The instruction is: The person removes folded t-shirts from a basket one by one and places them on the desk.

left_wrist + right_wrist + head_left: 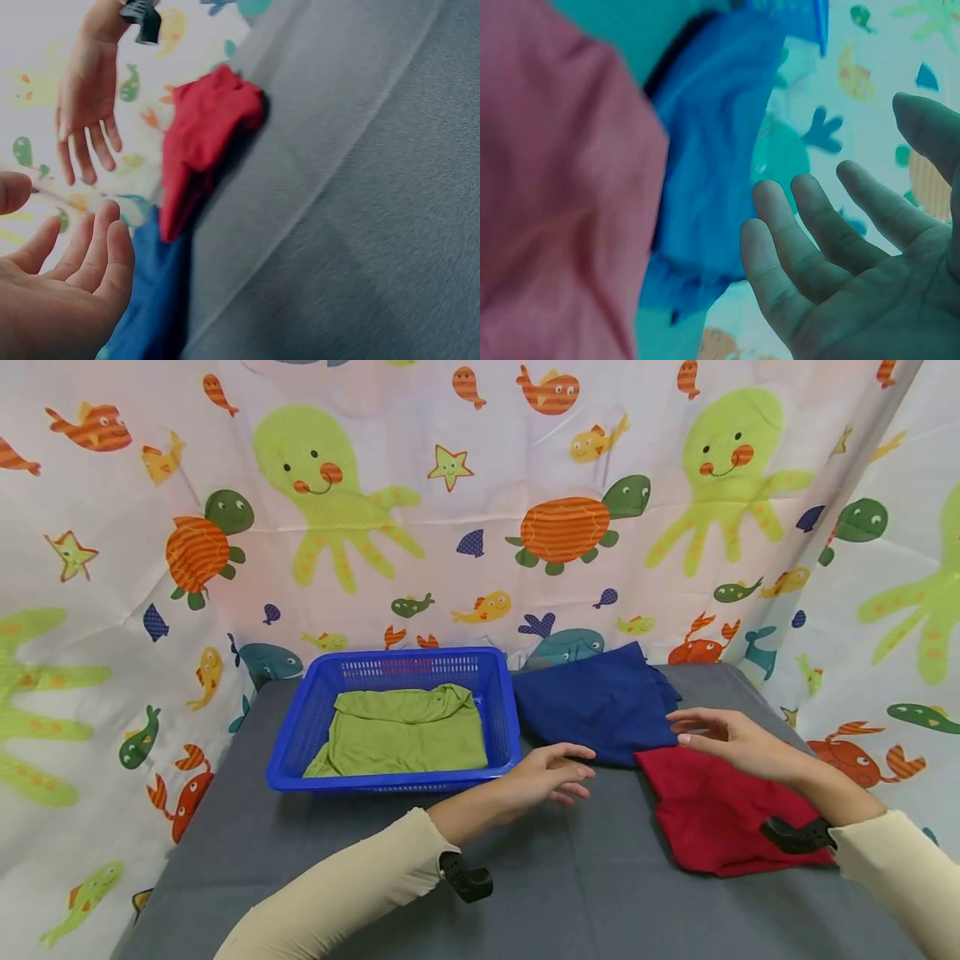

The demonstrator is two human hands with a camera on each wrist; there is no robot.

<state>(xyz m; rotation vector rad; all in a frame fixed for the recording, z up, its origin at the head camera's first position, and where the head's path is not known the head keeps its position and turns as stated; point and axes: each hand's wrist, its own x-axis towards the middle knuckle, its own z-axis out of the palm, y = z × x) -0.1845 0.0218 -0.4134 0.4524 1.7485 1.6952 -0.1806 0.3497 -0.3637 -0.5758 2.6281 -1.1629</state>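
Observation:
My left hand [542,778] hovers over the table just right of the blue basket, its fingers relaxed and holding nothing. Above the red cloth [731,814] is my right hand [738,745], fingers loosely spread and bare of any object. A dark blue cloth [600,706] lies behind the red one, folded, with its front edge meeting the red cloth. Inside the blue plastic basket [512,727] rests a folded green cloth [408,731]. In the right wrist view the right hand's fingers [817,262] overlap the edge of the blue cloth [709,150].
A grey cloth covers the table [525,893]. White curtains [480,568] printed with sea animals close off the back and both sides. The basket stands at the back left, near the rear curtain. Each wrist carries a black camera band [467,877].

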